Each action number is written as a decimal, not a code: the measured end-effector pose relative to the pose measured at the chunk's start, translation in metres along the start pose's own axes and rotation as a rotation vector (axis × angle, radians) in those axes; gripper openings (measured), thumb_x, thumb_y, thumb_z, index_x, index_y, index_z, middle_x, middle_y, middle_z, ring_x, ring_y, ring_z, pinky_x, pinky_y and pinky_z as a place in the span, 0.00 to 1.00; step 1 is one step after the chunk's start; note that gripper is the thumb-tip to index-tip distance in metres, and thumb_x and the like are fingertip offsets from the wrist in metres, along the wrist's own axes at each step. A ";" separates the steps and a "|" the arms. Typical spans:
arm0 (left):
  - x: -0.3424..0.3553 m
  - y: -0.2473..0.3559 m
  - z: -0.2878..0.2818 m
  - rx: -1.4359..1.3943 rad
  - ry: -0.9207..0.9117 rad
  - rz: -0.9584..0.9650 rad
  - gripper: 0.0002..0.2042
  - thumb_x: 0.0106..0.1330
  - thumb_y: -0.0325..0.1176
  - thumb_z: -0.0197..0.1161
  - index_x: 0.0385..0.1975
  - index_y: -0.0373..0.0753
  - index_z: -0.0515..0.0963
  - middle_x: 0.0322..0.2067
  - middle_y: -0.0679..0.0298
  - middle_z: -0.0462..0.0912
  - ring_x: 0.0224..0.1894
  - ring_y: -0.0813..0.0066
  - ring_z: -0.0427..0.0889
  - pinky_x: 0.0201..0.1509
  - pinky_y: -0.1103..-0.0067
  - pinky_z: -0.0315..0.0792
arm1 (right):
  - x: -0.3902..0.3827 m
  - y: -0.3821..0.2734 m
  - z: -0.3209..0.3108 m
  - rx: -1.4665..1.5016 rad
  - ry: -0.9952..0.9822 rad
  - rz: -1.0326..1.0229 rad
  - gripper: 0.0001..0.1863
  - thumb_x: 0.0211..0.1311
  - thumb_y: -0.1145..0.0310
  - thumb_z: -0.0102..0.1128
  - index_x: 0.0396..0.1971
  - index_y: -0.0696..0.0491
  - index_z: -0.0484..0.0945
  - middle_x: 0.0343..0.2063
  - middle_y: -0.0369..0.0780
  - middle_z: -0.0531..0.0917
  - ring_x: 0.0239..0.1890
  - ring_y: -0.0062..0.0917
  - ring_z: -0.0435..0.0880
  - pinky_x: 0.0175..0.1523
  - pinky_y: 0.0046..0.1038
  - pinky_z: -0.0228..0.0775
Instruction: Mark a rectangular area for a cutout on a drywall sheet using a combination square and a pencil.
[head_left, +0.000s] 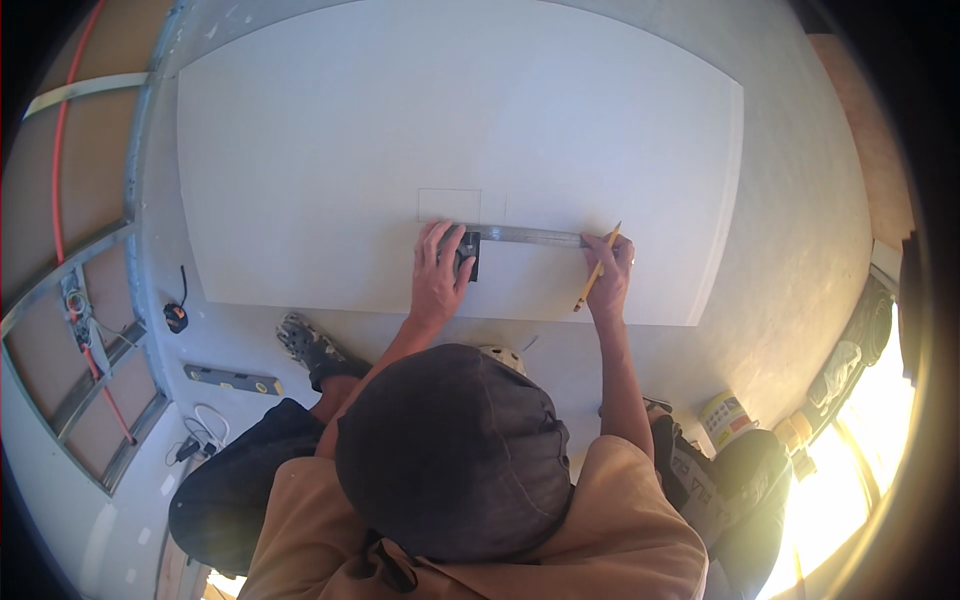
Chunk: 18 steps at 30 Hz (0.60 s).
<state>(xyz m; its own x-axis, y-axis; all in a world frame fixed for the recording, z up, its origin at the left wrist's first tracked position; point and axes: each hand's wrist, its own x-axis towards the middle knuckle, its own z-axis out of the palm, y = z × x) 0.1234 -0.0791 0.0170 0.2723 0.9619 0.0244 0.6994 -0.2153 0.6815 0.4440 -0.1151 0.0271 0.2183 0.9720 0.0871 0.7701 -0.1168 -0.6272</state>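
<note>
A large white board (330, 130) lies on the floor, with thin pencil-drawn rectangles (449, 205) near its middle. My left hand (439, 265) is closed on a black tape measure case (470, 268) just below the drawn lines, partly covering it. A silver tape blade (530, 236) stretches rightward from the case across the board. My right hand (610, 275) holds a yellow pencil (586, 292) slanting upward and pinches the blade's right end with thumb and finger at the same time.
A level (230, 380), a black corded object (176, 316) and cables (200, 430) lie at the left, beside metal studs (75, 270) with red conduit. A pale bucket (728, 418) stands lower right, near a bright opening (850, 460). My foot (310, 340) is below the board.
</note>
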 end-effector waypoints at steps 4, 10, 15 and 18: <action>0.003 0.001 -0.001 -0.004 -0.004 0.009 0.27 0.79 0.34 0.70 0.75 0.38 0.75 0.75 0.50 0.69 0.79 0.38 0.67 0.81 0.48 0.70 | -0.001 0.000 0.000 -0.003 0.002 0.010 0.19 0.68 0.81 0.76 0.56 0.51 0.92 0.50 0.46 0.80 0.54 0.40 0.82 0.56 0.40 0.81; 0.004 -0.001 -0.003 0.013 -0.032 0.014 0.28 0.78 0.35 0.71 0.75 0.38 0.74 0.74 0.51 0.69 0.79 0.38 0.67 0.82 0.48 0.69 | -0.002 0.002 -0.001 -0.006 -0.023 0.021 0.20 0.67 0.81 0.76 0.57 0.51 0.91 0.51 0.47 0.80 0.55 0.42 0.82 0.56 0.41 0.81; 0.002 -0.001 0.000 0.019 -0.012 0.015 0.28 0.78 0.35 0.72 0.75 0.38 0.75 0.74 0.50 0.70 0.79 0.38 0.67 0.81 0.47 0.68 | -0.002 0.002 0.000 -0.012 -0.007 -0.002 0.20 0.67 0.83 0.76 0.57 0.51 0.91 0.52 0.47 0.80 0.55 0.42 0.82 0.56 0.40 0.80; 0.002 0.000 0.000 0.013 -0.010 0.011 0.28 0.77 0.35 0.72 0.75 0.38 0.76 0.73 0.50 0.70 0.78 0.38 0.68 0.80 0.48 0.68 | -0.003 0.003 0.000 -0.015 -0.005 0.004 0.18 0.69 0.81 0.75 0.56 0.51 0.91 0.52 0.46 0.80 0.54 0.41 0.81 0.55 0.40 0.80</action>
<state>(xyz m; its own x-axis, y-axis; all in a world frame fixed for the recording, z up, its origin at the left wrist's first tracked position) 0.1239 -0.0770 0.0165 0.2863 0.9578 0.0249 0.7048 -0.2282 0.6718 0.4456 -0.1184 0.0250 0.2187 0.9724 0.0811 0.7781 -0.1236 -0.6159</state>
